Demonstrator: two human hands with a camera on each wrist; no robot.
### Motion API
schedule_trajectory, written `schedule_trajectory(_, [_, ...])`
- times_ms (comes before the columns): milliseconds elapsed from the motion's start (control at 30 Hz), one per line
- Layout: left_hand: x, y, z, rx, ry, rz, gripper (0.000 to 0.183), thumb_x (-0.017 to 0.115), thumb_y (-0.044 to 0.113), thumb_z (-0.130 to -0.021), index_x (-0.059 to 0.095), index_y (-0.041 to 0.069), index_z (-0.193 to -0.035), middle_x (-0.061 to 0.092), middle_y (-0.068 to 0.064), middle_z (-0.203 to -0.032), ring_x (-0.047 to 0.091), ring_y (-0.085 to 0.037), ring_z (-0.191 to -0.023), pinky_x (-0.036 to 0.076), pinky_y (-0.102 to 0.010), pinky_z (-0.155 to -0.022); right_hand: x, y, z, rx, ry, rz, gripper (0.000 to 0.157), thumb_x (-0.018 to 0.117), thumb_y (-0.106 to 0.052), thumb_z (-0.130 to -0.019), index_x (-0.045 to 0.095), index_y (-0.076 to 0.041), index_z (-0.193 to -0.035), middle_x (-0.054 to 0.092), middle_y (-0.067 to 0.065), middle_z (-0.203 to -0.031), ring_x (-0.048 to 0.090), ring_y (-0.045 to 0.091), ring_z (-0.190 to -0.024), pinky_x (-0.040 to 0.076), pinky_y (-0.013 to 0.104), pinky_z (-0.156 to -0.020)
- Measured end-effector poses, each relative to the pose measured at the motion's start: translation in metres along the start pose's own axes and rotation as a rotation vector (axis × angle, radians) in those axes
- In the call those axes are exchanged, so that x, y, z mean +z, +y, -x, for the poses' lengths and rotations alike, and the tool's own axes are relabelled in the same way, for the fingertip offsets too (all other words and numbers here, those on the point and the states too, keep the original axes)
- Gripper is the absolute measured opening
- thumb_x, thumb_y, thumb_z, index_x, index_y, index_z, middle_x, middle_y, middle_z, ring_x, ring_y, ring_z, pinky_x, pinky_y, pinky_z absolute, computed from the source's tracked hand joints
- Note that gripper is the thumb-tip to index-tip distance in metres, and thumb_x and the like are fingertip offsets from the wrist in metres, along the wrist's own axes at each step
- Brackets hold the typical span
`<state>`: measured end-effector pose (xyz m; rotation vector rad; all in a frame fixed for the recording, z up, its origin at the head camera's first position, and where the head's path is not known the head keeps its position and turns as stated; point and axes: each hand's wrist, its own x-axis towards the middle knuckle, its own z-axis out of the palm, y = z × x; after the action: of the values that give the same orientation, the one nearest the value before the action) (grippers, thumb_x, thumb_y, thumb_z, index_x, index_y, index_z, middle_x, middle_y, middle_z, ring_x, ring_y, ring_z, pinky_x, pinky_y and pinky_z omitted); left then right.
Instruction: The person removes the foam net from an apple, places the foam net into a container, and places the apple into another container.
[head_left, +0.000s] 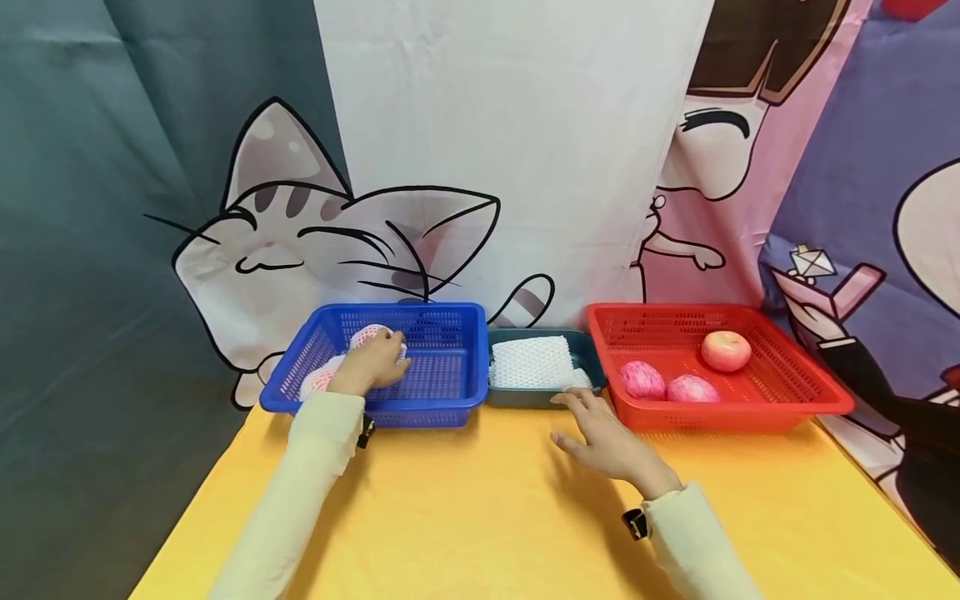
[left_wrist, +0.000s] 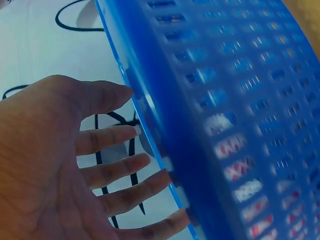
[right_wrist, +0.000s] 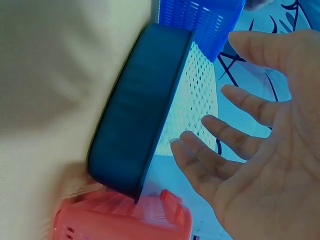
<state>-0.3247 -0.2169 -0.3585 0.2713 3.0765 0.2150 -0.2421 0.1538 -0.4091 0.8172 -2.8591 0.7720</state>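
My left hand [head_left: 372,362] is over the blue basket [head_left: 427,408], beside two round fruits in white-and-pink foam nets. One netted fruit [head_left: 367,334] is partly hidden behind the hand, the other netted fruit [head_left: 321,377] lies near the wrist. In the left wrist view the fingers [left_wrist: 135,192] are spread and hold nothing. Above the table, in front of the dark green tray [head_left: 525,398], hovers my right hand [head_left: 603,437], its fingers loosely bent and empty. White foam netting sleeves [head_left: 531,361] lie in that tray.
At the right stands a red basket [head_left: 750,408] holding an apple [head_left: 726,351] and two streaky pink fruits [head_left: 667,388]. The tray sits between both baskets on a yellow tabletop [head_left: 465,508]. A printed cartoon cloth [head_left: 517,167] hangs directly behind.
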Motion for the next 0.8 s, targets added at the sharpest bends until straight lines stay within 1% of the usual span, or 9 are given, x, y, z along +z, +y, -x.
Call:
schedule_trajectory(200, [-0.004,-0.013,0.009,-0.058,-0.029,-0.015,0.058,0.049,0.030,-0.100,0.041,-0.005,-0.144,0.039,-0.036,-0.147,0.045,-0.056,-0.131,0.043,-0.070,-0.098,0.001,0.000,0.002,0.012,-0.009,-0.005,0.049,0.067,-0.026,-0.094,0.051,-0.005,-0.136,0.046,0.019,-0.142,0.044,0.041,-0.129,0.041,0.060,-0.107])
schedule_trajectory(333, [-0.005,-0.020,0.016,-0.091,-0.050,-0.010,0.057,0.050,0.029,-0.100,0.042,-0.006,-0.144,0.039,-0.036,-0.147,0.043,-0.057,-0.131,0.040,-0.071,-0.100,0.001,-0.001,0.003,0.005,-0.005,0.000,0.048,0.068,-0.024,-0.093,0.051,-0.005,-0.134,0.049,0.016,-0.138,0.046,0.039,-0.125,0.043,0.058,-0.105])
schedule_trajectory(500, [-0.002,-0.029,0.019,-0.104,-0.035,-0.016,0.058,0.050,0.028,-0.101,0.039,-0.005,-0.147,0.036,-0.036,-0.150,0.038,-0.059,-0.134,0.037,-0.073,-0.102,-0.001,-0.003,0.003,-0.001,-0.007,0.008,0.048,0.067,-0.025,-0.094,0.051,-0.005,-0.134,0.049,0.017,-0.138,0.046,0.039,-0.125,0.043,0.058,-0.105])
schedule_trajectory(600, [-0.001,-0.033,0.022,-0.110,-0.027,-0.028,0.058,0.050,0.028,-0.100,0.039,-0.004,-0.147,0.035,-0.036,-0.150,0.037,-0.059,-0.134,0.037,-0.073,-0.102,-0.001,-0.003,0.005,0.006,-0.012,0.006,0.048,0.067,-0.026,-0.094,0.051,-0.005,-0.134,0.048,0.017,-0.139,0.045,0.040,-0.126,0.043,0.059,-0.106])
schedule_trajectory(800, [-0.005,-0.037,0.032,-0.130,-0.048,-0.021,0.060,0.051,0.028,-0.100,0.037,-0.007,-0.147,0.036,-0.038,-0.148,0.037,-0.060,-0.133,0.038,-0.072,-0.102,0.000,-0.002,0.010,0.014,-0.003,0.001,0.048,0.067,-0.025,-0.093,0.052,-0.004,-0.134,0.049,0.018,-0.138,0.045,0.040,-0.126,0.042,0.059,-0.106])
